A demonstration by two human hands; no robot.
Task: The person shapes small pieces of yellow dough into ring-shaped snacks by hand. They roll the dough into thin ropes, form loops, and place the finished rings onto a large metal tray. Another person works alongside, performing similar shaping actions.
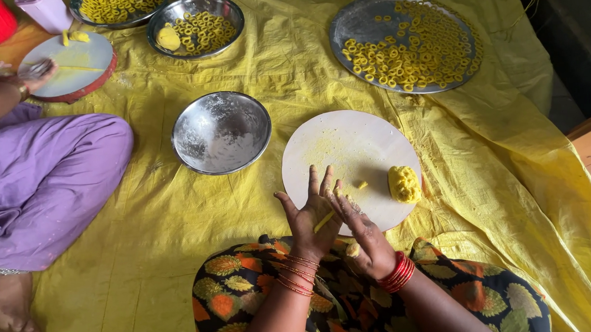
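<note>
Both hands, left hand (309, 216) and right hand (363, 233), press flat, fingers open, around a dough strip (324, 221), seemingly, over the round board (348, 150); a dough lump (404, 184) lies on the board.

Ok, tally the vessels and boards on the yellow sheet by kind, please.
Round white boards: 2 (near one, far one)
Steel bowls: 2 (floured, with rings)
Flat steel plates of rings: 2 (large, partly cut off)
Total: 6

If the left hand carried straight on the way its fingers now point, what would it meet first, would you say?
The left hand points up and away over the round white board. Carried straight on, it would probably meet that board's bare, floury surface first, though its height above the board is unclear.
</note>
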